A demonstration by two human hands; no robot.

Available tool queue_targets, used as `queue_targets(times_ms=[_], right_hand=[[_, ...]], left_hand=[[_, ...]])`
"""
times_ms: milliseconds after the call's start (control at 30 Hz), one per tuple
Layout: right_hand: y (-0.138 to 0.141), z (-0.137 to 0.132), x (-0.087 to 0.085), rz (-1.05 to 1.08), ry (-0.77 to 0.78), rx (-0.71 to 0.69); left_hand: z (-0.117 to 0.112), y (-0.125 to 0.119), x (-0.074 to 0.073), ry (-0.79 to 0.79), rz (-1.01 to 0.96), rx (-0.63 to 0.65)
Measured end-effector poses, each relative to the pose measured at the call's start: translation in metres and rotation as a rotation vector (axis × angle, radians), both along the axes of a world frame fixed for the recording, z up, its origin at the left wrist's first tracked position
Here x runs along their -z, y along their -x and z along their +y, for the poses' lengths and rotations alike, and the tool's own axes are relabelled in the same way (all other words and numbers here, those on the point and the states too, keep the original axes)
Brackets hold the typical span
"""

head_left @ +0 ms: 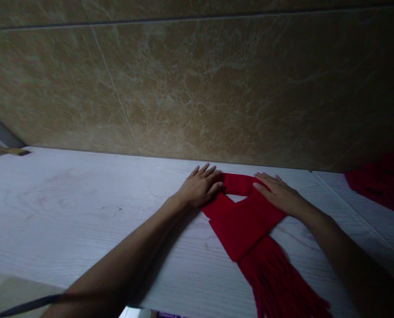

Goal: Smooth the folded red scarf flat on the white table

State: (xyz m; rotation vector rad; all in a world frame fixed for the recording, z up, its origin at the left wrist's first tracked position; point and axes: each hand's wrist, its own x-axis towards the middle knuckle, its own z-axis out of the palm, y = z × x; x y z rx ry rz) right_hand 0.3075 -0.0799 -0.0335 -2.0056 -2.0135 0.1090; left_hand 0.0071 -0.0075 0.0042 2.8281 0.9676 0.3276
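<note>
A red scarf (243, 225) with a fringed end lies on the pale wood-grain table. Its upper part is folded into a loop, and its ends cross below, with the fringe spreading toward the lower right. My left hand (200, 185) rests flat on the loop's left corner, fingers spread. On the right corner lies my right hand (278, 192), palm down with its fingers stretched out. Both hands press on the cloth without gripping it. Part of the scarf is hidden under each hand.
Behind the white table (84, 198) rises a brown marbled tile wall (197, 88). More red cloth (382, 181) is heaped at the far right. A dark strap (27, 304) crosses the lower left, and a partly seen white and purple thing (140, 312) shows at the bottom edge.
</note>
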Motion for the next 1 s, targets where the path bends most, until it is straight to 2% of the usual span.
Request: queue_targets(times_ms=[100, 267, 400, 767, 900, 1000], right_hand=[[-0.0004, 0.0001, 0.0005, -0.002, -0.001, 0.002], [-0.0025, 0.0004, 0.0027, -0.002, -0.018, -0.002], [-0.0035, 0.0003, 0.0045, 0.001, -0.039, -0.008], [-0.0035, -0.0005, 0.0038, 0.017, -0.068, -0.035], [-0.0045, -0.0007, 0.0074, 0.021, -0.092, -0.031], [-0.0009, -0.0020, -0.0016, 0.014, -0.154, -0.032]], left_hand=[[0.0009, 0.0012, -0.0014, 0.022, 0.035, 0.015], [0.0026, 0.0026, -0.0019, -0.028, -0.006, 0.001], [0.0019, 0.0031, -0.0006, 0.017, 0.064, -0.017], [0.0037, 0.0031, 0.0001, -0.020, -0.035, -0.041], [0.0028, 0.0027, 0.0008, 0.037, 0.024, -0.036], [0.0006, 0.0022, -0.0022, 0.027, -0.027, -0.055]])
